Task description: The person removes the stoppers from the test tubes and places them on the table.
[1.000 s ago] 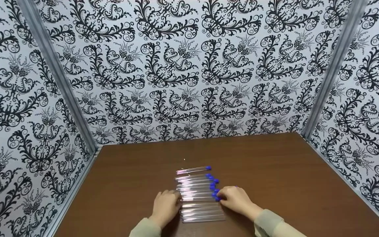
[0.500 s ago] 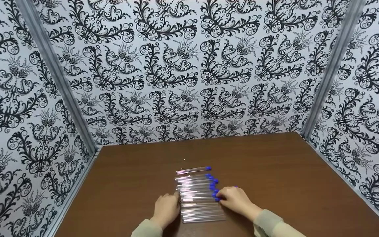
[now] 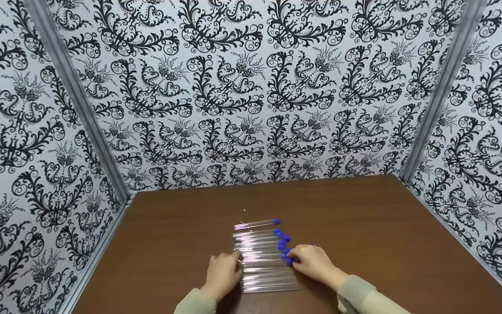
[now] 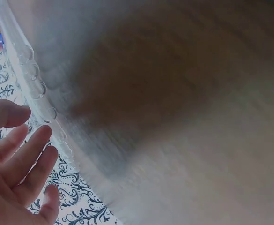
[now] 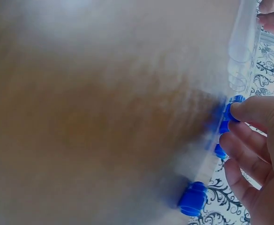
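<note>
- Clear tubes (image 3: pixel 262 257) lie side by side in a row on the brown worktop (image 3: pixel 364 218), between the 2 hands
- The left hand (image 3: pixel 224 274) is at the tubes' left ends, its fingers extended and the thumb apart from them; whether the fingertips touch the tubes, I cannot tell
- The right hand (image 3: pixel 314 263) pinches a blue cap (image 5: pixel 231 112) between thumb and fingers at the tubes' right side
- Other blue caps (image 3: pixel 281 240) form an uneven line along the right ends of the farther tubes
- The nearer tubes (image 3: pixel 269 282) are clear right to their ends
- The farthest tube (image 3: pixel 255 225), blue-capped, lies slightly slanted, a little apart from the row
- 1 more blue piece (image 5: pixel 193 199) sits near the right hand
- Pale sleeves (image 3: pixel 357 290) cover both forearms
- Black-and-white scroll-patterned walls (image 3: pixel 242 104) stand around the worktop
</note>
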The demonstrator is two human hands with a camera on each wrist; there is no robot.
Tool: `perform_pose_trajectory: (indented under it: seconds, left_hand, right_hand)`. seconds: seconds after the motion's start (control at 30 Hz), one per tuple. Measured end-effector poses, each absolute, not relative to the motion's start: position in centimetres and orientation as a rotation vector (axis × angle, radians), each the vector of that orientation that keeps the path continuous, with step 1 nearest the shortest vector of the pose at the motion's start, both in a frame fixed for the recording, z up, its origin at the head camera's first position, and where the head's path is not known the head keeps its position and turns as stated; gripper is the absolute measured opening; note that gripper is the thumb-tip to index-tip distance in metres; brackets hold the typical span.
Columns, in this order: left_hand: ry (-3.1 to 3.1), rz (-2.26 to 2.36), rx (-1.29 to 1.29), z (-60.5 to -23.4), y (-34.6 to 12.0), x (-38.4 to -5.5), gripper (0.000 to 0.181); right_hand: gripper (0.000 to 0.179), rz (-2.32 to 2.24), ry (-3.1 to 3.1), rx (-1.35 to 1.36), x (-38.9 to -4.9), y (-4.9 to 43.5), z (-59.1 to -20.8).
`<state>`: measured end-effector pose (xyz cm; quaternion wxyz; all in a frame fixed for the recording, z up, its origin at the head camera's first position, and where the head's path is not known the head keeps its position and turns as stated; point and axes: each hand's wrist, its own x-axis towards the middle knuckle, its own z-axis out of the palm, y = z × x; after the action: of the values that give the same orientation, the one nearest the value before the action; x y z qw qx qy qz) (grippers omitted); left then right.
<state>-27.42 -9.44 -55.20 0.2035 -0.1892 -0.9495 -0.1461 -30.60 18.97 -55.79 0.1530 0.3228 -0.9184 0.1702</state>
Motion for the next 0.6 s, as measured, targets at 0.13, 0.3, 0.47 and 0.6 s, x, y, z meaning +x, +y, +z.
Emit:
perform_pose_trajectory:
  seconds: [0.13,0.3,0.47,0.6]
  left_hand:
    - [-2.670,-0.430,-0.515,-55.0,-9.4,-27.7,0.023]
    - [-2.641,-0.390,-0.523,-54.9,-9.4,-27.8,0.022]
    - [-2.578,-0.336,-0.524,-54.7,-9.4,-27.9,0.019]
    - [-2.556,-0.311,-0.529,-54.3,-9.3,-27.9,0.021]
  right_hand:
    - [0.024,0.459,-2.597,0.922,-30.8,18.9,-55.2]
    - [0.028,0.421,-2.551,0.928,-30.7,18.8,-54.8]
    - [0.026,0.403,-2.537,0.907,-30.7,18.8,-54.7]
    - [0.018,0.412,-2.537,0.878,-30.9,18.7,-54.4]
